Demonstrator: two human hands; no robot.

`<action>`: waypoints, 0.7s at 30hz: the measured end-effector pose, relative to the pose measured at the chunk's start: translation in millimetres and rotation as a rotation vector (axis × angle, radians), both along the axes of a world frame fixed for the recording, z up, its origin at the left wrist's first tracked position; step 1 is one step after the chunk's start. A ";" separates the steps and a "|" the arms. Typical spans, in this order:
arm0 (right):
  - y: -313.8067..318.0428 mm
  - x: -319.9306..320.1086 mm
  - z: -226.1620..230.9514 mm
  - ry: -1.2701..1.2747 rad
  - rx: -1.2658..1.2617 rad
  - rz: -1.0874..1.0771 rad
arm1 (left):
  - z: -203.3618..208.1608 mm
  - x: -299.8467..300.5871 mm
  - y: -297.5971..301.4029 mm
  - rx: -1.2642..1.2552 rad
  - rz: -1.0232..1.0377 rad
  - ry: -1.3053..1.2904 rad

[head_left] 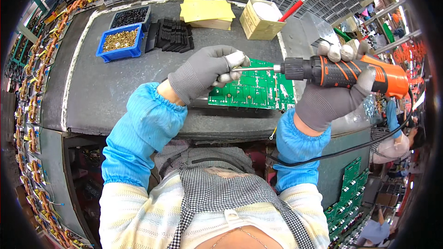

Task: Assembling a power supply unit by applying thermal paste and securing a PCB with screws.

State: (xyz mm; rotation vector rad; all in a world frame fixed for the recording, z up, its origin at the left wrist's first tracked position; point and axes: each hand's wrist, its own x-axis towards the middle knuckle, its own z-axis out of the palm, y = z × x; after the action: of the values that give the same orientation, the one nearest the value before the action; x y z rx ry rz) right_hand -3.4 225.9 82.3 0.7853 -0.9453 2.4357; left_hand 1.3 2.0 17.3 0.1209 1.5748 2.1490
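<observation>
My right hand (333,93), in a grey glove, grips an orange and black electric screwdriver (344,71) held level, its metal bit pointing left. My left hand (207,70), also gloved, pinches the tip of the bit between its fingertips. Both hands hover over a green circuit board (258,91) lying on the dark grey workbench (110,87). Whether a screw sits on the bit tip is hidden by the fingers. A black cord runs from the screwdriver down to the right.
A blue bin of brass screws (119,41) and a dark bin of black parts (130,17) stand at the back left. Black heat sinks (171,34), yellow sheets (206,11) and a cardboard box (260,18) sit behind. Stacked green boards (348,193) lie lower right.
</observation>
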 end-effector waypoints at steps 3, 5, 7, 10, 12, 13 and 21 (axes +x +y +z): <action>3.1 1.8 6.1 0.046 -0.027 0.030 | 0.0 -0.9 -5.2 0.076 0.022 -0.048; 4.2 2.4 7.3 0.066 -0.046 0.069 | 0.6 1.0 -5.8 0.079 0.097 -0.079; 7.4 -0.2 2.3 0.076 -0.047 0.086 | 4.0 1.0 -1.4 0.045 0.107 -0.093; 5.4 0.4 -2.2 0.092 -0.025 0.089 | 3.9 0.0 2.6 0.037 0.123 -0.120; 5.4 0.8 -3.5 0.097 0.000 0.073 | 1.7 -0.4 4.6 0.066 0.125 -0.136; 6.3 0.2 -4.0 0.127 0.011 0.062 | 0.0 -0.4 5.7 0.100 0.122 -0.147; 9.7 2.5 -4.6 0.163 0.007 0.005 | -8.5 -0.6 6.0 0.231 0.097 -0.189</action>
State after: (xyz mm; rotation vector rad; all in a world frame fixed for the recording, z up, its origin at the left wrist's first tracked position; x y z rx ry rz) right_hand -0.9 235.6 77.7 0.9732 -0.8913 2.3319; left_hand 0.7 8.0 8.8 -0.0847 1.2475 2.3366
